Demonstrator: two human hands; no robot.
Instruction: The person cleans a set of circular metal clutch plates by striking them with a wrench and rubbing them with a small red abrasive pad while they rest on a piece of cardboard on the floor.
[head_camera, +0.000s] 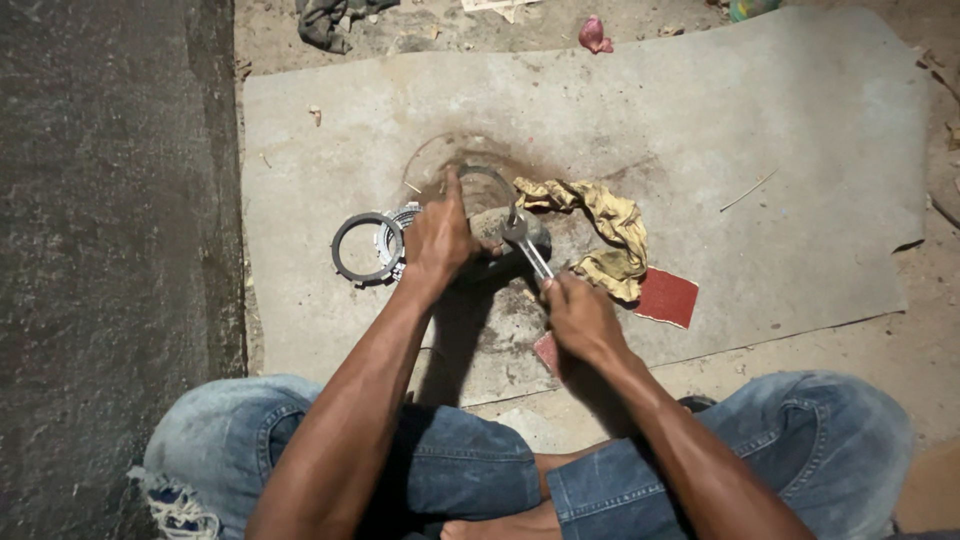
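Observation:
I sit on the ground over a grey mat (760, 150). My left hand (440, 238) presses down on a dark round metal part (510, 245) that stands on the mat. My right hand (580, 318) grips the handle of a silver wrench (527, 245), whose head sits on the top of the metal part. A metal ring (490, 180) rims the part just behind my left fingers.
A stack of flat ring plates (368, 247) lies left of the part. A crumpled yellow rag (605, 230) and red sandpaper (667, 297) lie to the right. Dark pavement (110, 200) runs along the left. My knees in jeans (480, 470) fill the bottom.

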